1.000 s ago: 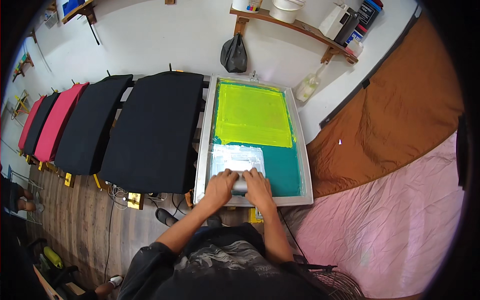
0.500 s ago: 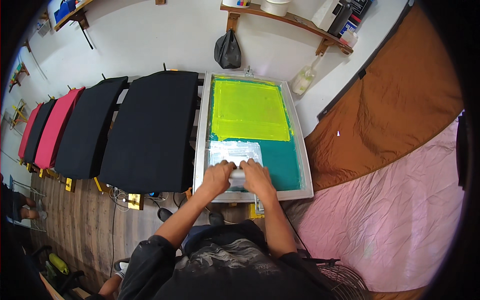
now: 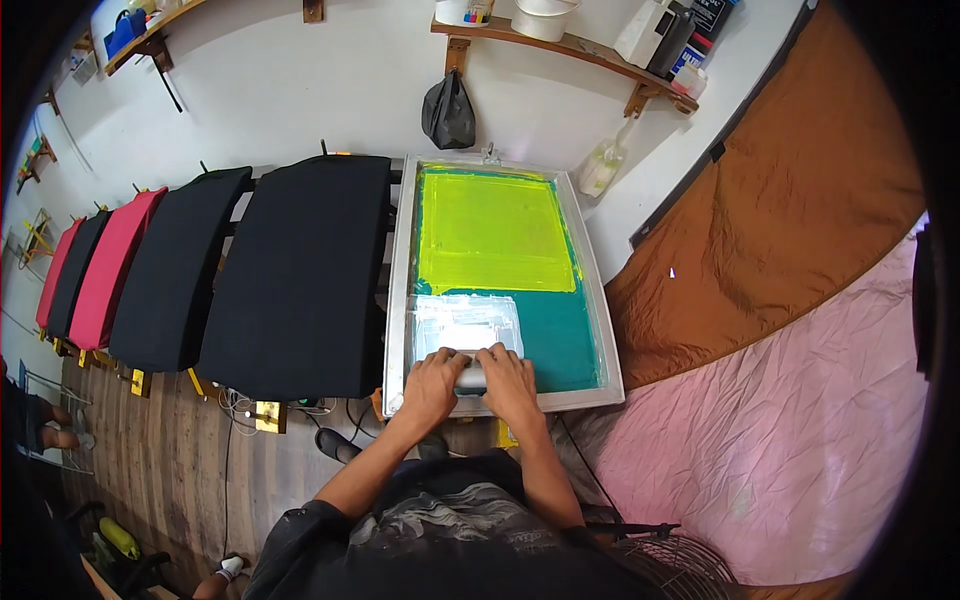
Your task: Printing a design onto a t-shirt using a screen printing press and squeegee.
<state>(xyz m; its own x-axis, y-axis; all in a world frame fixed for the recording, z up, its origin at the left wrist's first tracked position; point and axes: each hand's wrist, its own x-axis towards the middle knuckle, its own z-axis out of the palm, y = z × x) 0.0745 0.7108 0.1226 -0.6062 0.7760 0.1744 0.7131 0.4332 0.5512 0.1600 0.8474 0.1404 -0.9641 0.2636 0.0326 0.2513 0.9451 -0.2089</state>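
Left hand [image 3: 430, 388] and right hand [image 3: 510, 382] side by side, both closed on a grey bar-shaped tool [image 3: 471, 379], fingers curled over its far edge. Tool's at the near end of the framed screen [image 3: 613, 372], left of centre, just near of the white ink patch [image 3: 438, 322]. Its lower edge is mostly hidden, can't tell contact. Bare teal mesh [image 3: 560, 345] right of the white; yellow-green patch [image 3: 495, 230] covers most of the far part. Black-covered board [image 3: 295, 280] left of the frame, brown cloth [image 3: 790, 220] to the right.
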